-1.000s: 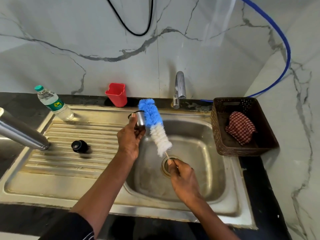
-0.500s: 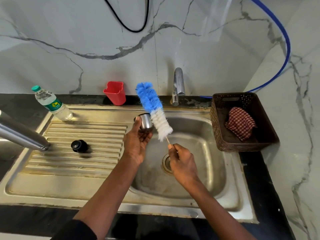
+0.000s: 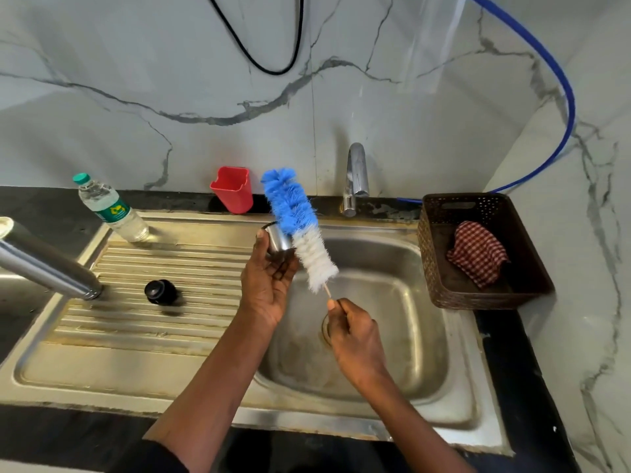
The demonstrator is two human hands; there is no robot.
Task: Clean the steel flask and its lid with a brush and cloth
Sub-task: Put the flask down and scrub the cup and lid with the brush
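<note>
Over the sink (image 3: 403,295), the left hand (image 3: 268,288) holds the steel lid (image 3: 277,241); the right hand (image 3: 353,332) pinches the brush (image 3: 300,230) by its stem, bristles just beside the lid.

Centre: long stainless steel sink (image 3: 102,363), brushed metal with a dull sheen, stained and scuffed on the ribbed drainboard. Left edge: cylindrical steel flask (image 3: 44,264), smooth, polished, bright. Centre: small steel cup lid (image 3: 278,241), same polished metal. Beside it: blue-and-white bottle brush (image 3: 297,220), fluffy matt bristles. On the drainboard: round black stopper (image 3: 157,291), glossy plastic. Back edge: red square cup (image 3: 232,189) and clear water bottle (image 3: 112,209), smooth plastic; curved tap (image 3: 356,172), chrome. Right: brown perforated basket (image 3: 428,254), matt plastic; red checked cloth (image 3: 476,256), woven fabric.
</note>
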